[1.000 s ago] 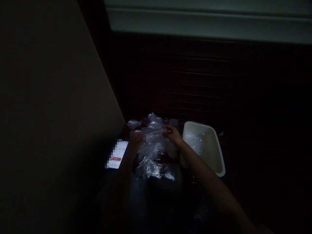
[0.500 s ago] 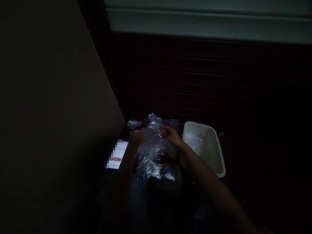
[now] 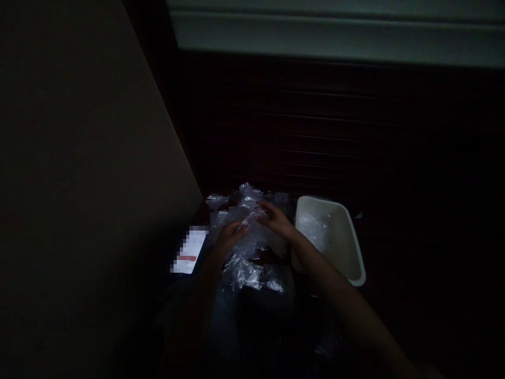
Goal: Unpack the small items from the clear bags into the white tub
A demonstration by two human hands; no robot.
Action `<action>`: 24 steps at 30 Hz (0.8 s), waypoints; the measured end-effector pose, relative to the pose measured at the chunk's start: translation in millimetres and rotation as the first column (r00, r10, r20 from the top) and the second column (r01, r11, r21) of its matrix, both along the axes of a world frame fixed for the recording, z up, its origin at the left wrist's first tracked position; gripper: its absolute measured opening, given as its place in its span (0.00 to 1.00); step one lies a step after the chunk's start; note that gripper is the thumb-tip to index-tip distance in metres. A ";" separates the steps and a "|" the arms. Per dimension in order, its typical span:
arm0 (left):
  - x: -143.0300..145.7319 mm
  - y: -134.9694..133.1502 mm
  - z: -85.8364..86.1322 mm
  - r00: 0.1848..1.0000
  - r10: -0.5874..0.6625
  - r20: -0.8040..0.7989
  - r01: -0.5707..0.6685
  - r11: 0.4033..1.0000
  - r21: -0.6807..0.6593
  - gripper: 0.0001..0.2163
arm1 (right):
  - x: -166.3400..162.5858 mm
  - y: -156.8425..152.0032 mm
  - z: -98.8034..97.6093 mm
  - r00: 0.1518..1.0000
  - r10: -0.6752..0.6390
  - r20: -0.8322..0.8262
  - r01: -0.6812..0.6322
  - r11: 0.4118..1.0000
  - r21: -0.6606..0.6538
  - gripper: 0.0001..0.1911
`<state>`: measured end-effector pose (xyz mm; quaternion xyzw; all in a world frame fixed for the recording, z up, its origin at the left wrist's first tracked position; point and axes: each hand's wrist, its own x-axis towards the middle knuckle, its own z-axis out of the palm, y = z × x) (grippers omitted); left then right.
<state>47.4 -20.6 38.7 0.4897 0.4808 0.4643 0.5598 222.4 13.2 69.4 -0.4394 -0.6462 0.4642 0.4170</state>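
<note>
The scene is very dark. A heap of crumpled clear plastic bags lies in front of me. My left hand rests on the heap with its fingers curled into the plastic. My right hand is at the top of the heap, fingers pinched on a clear plastic bag stretched between both hands. Fine detail of the grip is hard to make out.
A white plastic tub holding more clear plastic stands just right of my right arm. A lit phone lies left of the heap. A pale wall rises on the left; dark slatted wood fills the back.
My left hand has moved right, toward the middle of the heap and closer to my right hand. The right hand has stayed near the top of the heap.
</note>
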 end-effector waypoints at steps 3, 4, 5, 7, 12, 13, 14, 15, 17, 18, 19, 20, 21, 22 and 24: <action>0.4 -1.8 3.8 0.989 0.074 0.128 -0.073 0.997 -0.016 0.12 | -0.7 -1.0 0.4 0.997 -0.070 0.036 0.073 0.995 -0.069 0.32; 1.1 -2.1 4.3 0.981 0.094 0.172 -0.091 0.996 -0.024 0.11 | -0.9 -1.8 0.6 0.997 -0.064 0.045 0.068 0.992 -0.108 0.34; 2.3 -2.2 4.2 0.971 0.108 0.214 -0.103 0.994 -0.035 0.11 | -1.1 -2.7 0.7 0.998 -0.041 0.050 0.048 0.988 -0.144 0.35; 5.6 -2.0 3.1 0.949 0.122 0.290 -0.109 0.992 -0.062 0.11 | -1.3 -4.6 0.5 0.998 0.012 0.060 0.000 0.980 -0.201 0.37; 15.0 -2.4 4.2 0.899 0.073 0.433 -0.054 0.997 -0.055 0.14 | -0.5 -6.2 -0.8 0.994 0.055 0.097 -0.026 0.960 -0.279 0.43; 16.0 -2.9 5.7 0.890 0.052 0.453 -0.037 0.998 -0.041 0.15 | 0.1 -6.0 -1.3 0.993 0.055 0.104 -0.022 0.956 -0.291 0.44; 16.6 -3.4 7.4 0.884 0.031 0.467 -0.019 0.999 -0.030 0.15 | 0.8 -5.7 -1.9 0.992 0.053 0.114 -0.015 0.952 -0.306 0.44; 16.8 -4.0 8.8 0.881 0.017 0.472 -0.005 1.000 -0.026 0.15 | 1.6 -5.6 -2.3 0.992 0.048 0.121 -0.007 0.947 -0.321 0.44; 16.3 -4.7 10.2 0.885 0.001 0.465 0.016 0.999 -0.032 0.14 | 2.7 -5.5 -2.6 0.993 0.049 0.107 -0.008 0.935 -0.354 0.42; 15.8 -4.9 9.9 0.890 -0.003 0.457 0.022 0.999 -0.036 0.14 | 3.0 -5.7 -2.2 0.995 0.061 0.081 -0.026 0.928 -0.372 0.41; 15.4 -4.8 9.0 0.893 -0.003 0.449 0.021 0.999 -0.035 0.13 | 3.0 -6.0 -1.5 0.996 0.077 0.049 -0.052 0.919 -0.391 0.40; 15.0 -4.6 7.7 0.896 -0.001 0.443 0.016 0.999 -0.030 0.13 | 2.8 -6.4 -0.5 0.995 0.096 0.017 -0.081 0.911 -0.404 0.38; 14.8 -4.2 6.0 0.898 0.002 0.439 0.009 1.000 -0.024 0.13 | 2.4 -6.7 0.6 0.993 0.118 -0.010 -0.111 0.904 -0.412 0.35; 14.8 -3.7 4.2 0.901 0.011 0.433 -0.002 1.000 -0.020 0.13 | 1.9 -6.8 1.5 0.990 0.140 -0.025 -0.138 0.898 -0.418 0.31; 15.1 -2.7 1.3 0.910 0.032 0.413 -0.020 0.999 -0.034 0.12 | 1.1 -6.2 2.3 0.986 0.162 -0.034 -0.162 0.894 -0.417 0.24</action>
